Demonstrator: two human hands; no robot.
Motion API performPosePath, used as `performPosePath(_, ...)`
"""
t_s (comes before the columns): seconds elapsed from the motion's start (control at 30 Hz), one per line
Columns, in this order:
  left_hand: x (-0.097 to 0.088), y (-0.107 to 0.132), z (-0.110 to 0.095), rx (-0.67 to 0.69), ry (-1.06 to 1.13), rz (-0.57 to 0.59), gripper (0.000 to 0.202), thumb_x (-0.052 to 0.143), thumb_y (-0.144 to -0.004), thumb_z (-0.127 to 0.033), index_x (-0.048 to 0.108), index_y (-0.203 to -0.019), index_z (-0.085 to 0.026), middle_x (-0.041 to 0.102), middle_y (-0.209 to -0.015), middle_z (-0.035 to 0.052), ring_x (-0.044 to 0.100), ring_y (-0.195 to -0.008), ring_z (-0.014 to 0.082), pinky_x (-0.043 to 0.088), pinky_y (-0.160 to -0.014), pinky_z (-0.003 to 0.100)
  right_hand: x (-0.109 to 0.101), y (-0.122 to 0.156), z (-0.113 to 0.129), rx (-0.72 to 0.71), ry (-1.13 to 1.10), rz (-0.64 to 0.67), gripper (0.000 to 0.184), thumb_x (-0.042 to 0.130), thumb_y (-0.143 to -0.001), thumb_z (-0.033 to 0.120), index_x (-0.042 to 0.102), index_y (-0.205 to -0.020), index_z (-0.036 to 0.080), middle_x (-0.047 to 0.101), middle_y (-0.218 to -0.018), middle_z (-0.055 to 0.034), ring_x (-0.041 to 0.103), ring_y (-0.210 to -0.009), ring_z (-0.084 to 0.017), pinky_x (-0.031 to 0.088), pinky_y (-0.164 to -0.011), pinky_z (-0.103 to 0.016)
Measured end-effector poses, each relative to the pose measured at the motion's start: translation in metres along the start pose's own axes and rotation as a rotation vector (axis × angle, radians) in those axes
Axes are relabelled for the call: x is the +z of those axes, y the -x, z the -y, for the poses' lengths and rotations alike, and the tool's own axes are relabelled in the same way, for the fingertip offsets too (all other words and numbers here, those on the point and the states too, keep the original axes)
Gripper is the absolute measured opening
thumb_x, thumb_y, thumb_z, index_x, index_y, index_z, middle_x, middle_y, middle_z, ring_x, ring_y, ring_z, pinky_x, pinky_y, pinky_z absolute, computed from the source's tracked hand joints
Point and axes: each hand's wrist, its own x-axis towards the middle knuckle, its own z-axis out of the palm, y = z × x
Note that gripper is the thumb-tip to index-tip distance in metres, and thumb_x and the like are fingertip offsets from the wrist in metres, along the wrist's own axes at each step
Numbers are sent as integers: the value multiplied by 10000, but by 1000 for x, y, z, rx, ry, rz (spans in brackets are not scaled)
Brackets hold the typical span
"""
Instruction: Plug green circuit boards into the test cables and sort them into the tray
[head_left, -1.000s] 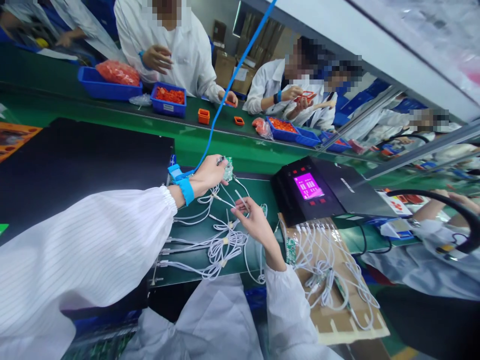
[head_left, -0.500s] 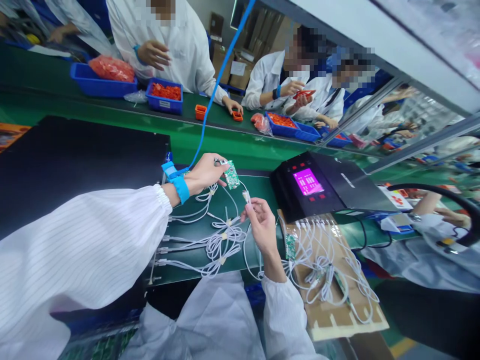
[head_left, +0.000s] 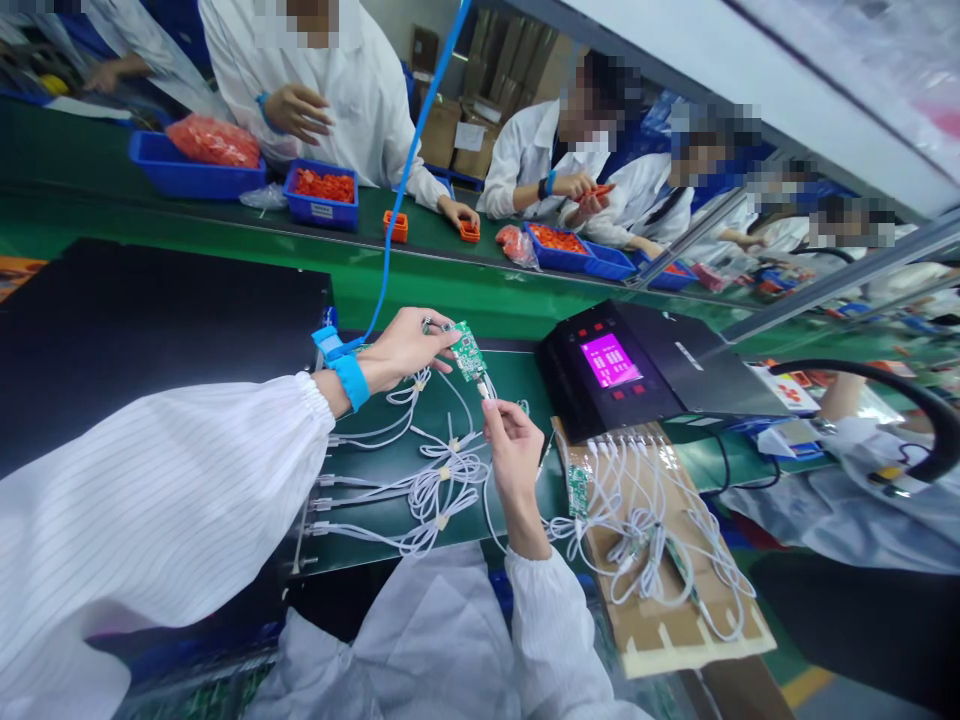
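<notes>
Between the thumb and fingers of my left hand [head_left: 411, 345] is a small green circuit board [head_left: 469, 352], held up over the bench. A blue wrist strap [head_left: 346, 368] with a blue cord circles that wrist. My right hand [head_left: 516, 440] pinches the white plug [head_left: 484, 388] of a cable at the board's lower edge; whether it is fully seated I cannot tell. Below the hands, coiled white cables [head_left: 446, 480] lie on the green bench top, their ends running to a row of connectors at the left.
A black tester [head_left: 615, 365] with a lit pink screen stands right of my hands. Before it, a cardboard sheet [head_left: 637, 640] carries white cables and another circuit board [head_left: 577, 492]. A large black box [head_left: 165, 330] fills the left. Co-workers sit across the belt behind blue bins [head_left: 322, 205].
My right hand has moved up and slightly left, bringing the cable plug from just below the board to its lower edge. My left hand keeps its hold on the board.
</notes>
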Motion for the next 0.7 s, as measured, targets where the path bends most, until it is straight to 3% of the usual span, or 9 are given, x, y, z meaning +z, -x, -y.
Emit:
performPosePath(0.43, 1, 4, -5, -21, -8, 1, 48, 681, -944, -78, 643, -973, -83, 600, -778, 26, 713, -767, 178, 591, -612, 282, 2, 0, -1, -3, 7, 15, 417, 744, -835, 580, 751, -879, 165, 668, -742, -20, 536, -636, -126, 459, -633, -278)
performPosePath(0.7, 3, 10, -13, -66, -13, -22, 89, 691, -942, -90, 631, -1008, -82, 640, -763, 45, 721, -749, 189, 563, -600, 276, 6, 0, -4, -32, -34, -75, 382, 774, -816, 543, 700, -880, 173, 662, -779, -10, 571, -700, -132, 482, -701, -280)
